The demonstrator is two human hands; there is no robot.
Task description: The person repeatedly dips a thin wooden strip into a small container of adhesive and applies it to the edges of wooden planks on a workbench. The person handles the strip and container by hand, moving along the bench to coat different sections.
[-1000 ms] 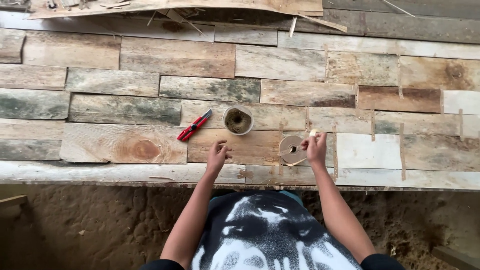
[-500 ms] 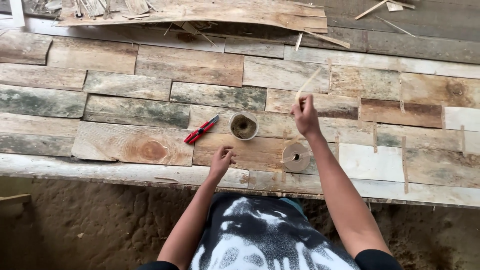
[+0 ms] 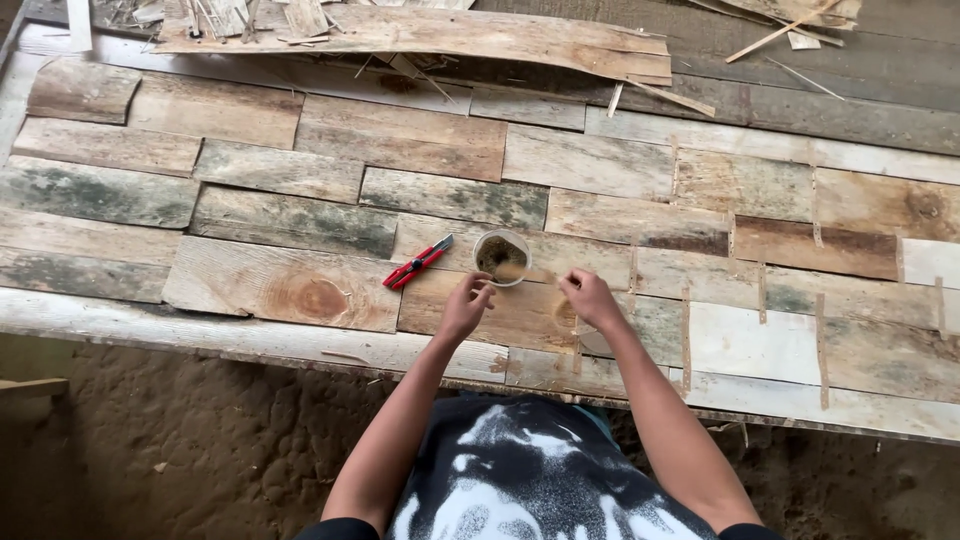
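— Left hand [image 3: 466, 306]: your fingers curl loosely, holding nothing, just beside the cup [image 3: 502, 257].
— Right hand [image 3: 590, 298]?
— Closed over the planks [image 3: 300, 290]; contents I cannot tell. Cutter [image 3: 418, 262] lies left of cup.

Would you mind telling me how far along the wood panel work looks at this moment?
Done: weathered boards already lie fitted in rows across most of the panel. In hand: the left hand and the right hand work on the bare board just below a small round cup, red cutters beside it. Left: loose scrap planks lie unplaced along the top edge.
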